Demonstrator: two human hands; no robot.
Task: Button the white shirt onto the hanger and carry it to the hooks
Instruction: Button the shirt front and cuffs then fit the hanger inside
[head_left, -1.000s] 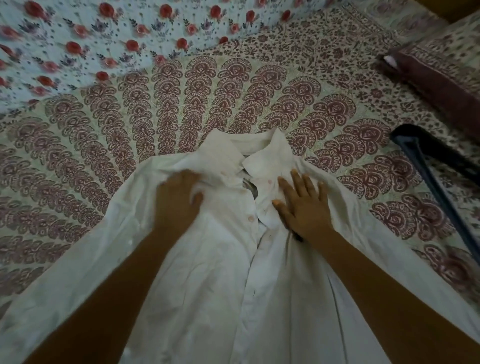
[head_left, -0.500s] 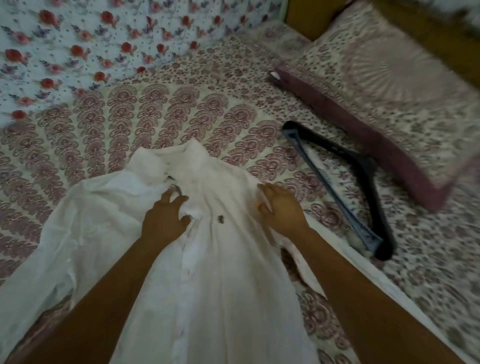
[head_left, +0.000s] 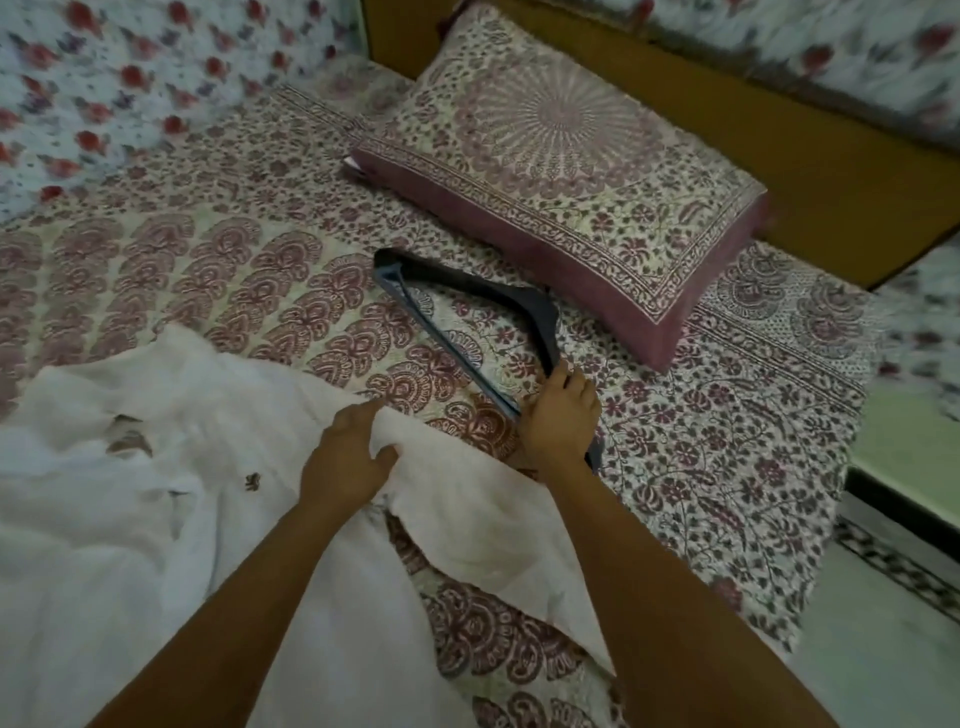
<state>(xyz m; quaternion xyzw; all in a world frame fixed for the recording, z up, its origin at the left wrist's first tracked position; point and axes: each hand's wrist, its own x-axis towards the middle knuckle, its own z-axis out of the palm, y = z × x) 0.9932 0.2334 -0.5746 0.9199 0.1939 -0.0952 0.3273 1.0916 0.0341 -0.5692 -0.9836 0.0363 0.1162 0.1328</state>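
On the bed (head_left: 208, 270), right hand (head_left: 558, 415) jumped from white shirt (head_left: 130, 519) to hanger (head_left: 467, 291), gripping it. My left hand (head_left: 345, 457) grips the shirt, so threading's next

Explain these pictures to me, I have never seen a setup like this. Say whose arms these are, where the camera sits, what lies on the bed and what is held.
There is no machine here: the two arms belong to a person doing a chore by hand. Every picture comes from one wide-angle camera worn on that person's head, looking forward and down, so you see the arms as their owner does. On the patterned bedsheet lie a crumpled white shirt, a dark hanger and a pillow. The left hand grips a fold of the shirt. The right hand grips the hanger near one end.
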